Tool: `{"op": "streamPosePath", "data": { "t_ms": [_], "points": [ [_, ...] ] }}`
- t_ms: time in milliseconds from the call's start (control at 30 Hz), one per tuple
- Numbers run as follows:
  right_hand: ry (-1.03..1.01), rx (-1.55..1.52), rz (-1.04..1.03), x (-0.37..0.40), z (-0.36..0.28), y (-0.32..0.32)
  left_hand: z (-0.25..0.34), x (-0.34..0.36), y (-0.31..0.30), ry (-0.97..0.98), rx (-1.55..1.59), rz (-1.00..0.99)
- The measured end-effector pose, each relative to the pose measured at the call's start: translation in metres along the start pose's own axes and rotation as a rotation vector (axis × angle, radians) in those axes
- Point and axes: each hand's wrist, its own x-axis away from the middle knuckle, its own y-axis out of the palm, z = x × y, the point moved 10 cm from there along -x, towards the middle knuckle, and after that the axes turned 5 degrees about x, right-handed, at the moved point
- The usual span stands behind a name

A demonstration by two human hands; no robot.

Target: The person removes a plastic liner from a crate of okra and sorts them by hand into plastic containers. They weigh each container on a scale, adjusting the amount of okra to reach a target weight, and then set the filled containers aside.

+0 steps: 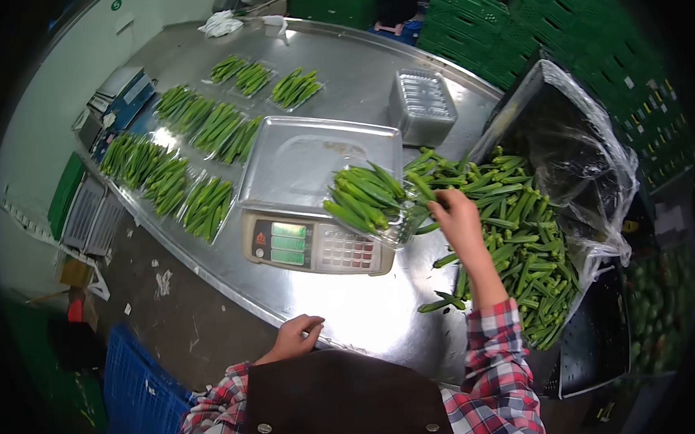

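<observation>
My right hand (459,222) is over the near side of a large heap of okra (517,242), its fingers closed on an okra pod (421,187). Just left of it, a clear plastic tray (400,234) filled with okra (364,199) sits across the right part of the scale's metal pan (315,153). The weighing scale (314,241) has a lit green display; its digits are too small to read. My left hand (297,338) rests empty by the table's front edge, fingers loosely bent with a gap between thumb and forefinger.
Several trays of okra (209,206) stand in rows on the left of the steel table (343,301). A stack of clear trays (422,107) stands behind the scale. Right of the heap is a black crate (593,346) with a plastic liner (617,162). Green crates (555,26) line the back.
</observation>
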Motion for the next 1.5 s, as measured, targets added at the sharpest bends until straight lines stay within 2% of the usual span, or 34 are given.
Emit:
{"op": "streamPosePath", "data": {
  "t_ms": [200, 267, 333, 400, 467, 533, 567, 600, 667, 733, 767, 867, 967, 1067, 1100, 1200, 1267, 1400, 1467, 1500],
  "points": [
    [0.079, 0.456, 0.140, 0.018, 0.033, -0.031, -0.002, 0.002, -0.002, 0.008, 0.032, 0.022],
    [0.328, 0.066, -0.162, 0.029, 0.061, 0.000, 0.002, 0.002, -0.003, 0.052, 0.012, 0.025],
    [0.572, -0.459, -0.433, 0.058, 0.068, 0.063, 0.006, 0.001, -0.004, 0.070, -0.004, 0.024],
    [0.443, -0.687, -0.429, 0.067, 0.051, 0.095, 0.009, 0.001, -0.004, 0.060, -0.007, 0.014],
    [0.492, -0.905, -0.365, 0.071, 0.052, 0.116, 0.004, 0.001, -0.002, 0.014, 0.011, 0.001],
    [0.544, -0.933, -0.312, 0.072, 0.058, 0.115, -0.004, 0.001, -0.001, -0.041, 0.039, -0.020],
    [0.562, -0.947, -0.278, 0.069, 0.059, 0.110, -0.014, 0.002, -0.001, -0.154, 0.113, -0.020],
    [0.582, -0.903, -0.248, 0.069, 0.061, 0.102, -0.042, 0.006, 0.002, -0.329, 0.421, 0.035],
    [0.565, -0.976, -0.255, 0.072, 0.055, 0.091, -0.028, -0.017, -0.022, -0.276, 0.550, 0.155],
    [0.598, -1.007, -0.305, 0.076, 0.040, 0.077, -0.013, -0.054, -0.047, -0.250, 0.565, 0.168],
    [0.608, -1.036, -0.316, 0.075, 0.029, 0.073, -0.005, -0.076, -0.055, -0.248, 0.604, 0.108],
    [0.594, -0.989, -0.380, 0.062, -0.002, 0.067, 0.031, -0.129, -0.081, -0.437, 0.799, 0.015],
    [0.534, -0.973, -0.510, 0.031, -0.040, 0.082, 0.034, -0.168, -0.095, -0.615, 0.956, -0.194],
    [0.519, -0.955, -0.558, -0.012, -0.070, 0.104, 0.034, -0.204, -0.134, -0.470, 0.956, -0.238],
    [0.520, -0.952, -0.553, -0.028, -0.078, 0.112, 0.027, -0.217, -0.147, -0.451, 1.059, -0.232],
    [0.467, -0.999, -0.593, -0.079, -0.099, 0.135, 0.017, -0.261, -0.194, -0.385, 1.040, -0.156],
    [0.346, -0.802, -0.478, -0.123, -0.100, 0.131, -0.003, -0.298, -0.222, -0.361, 1.077, -0.061],
    [0.127, -0.269, 0.003, -0.199, -0.042, 0.084, -0.027, -0.387, -0.290, -0.232, 1.063, 0.079],
    [0.198, -0.021, 0.107, -0.217, -0.011, 0.062, -0.060, -0.439, -0.321, -0.231, 1.046, 0.203],
    [0.116, 0.242, 0.163, -0.223, 0.009, 0.054, -0.072, -0.460, -0.335, -0.253, 1.043, 0.297]
  ]
}}
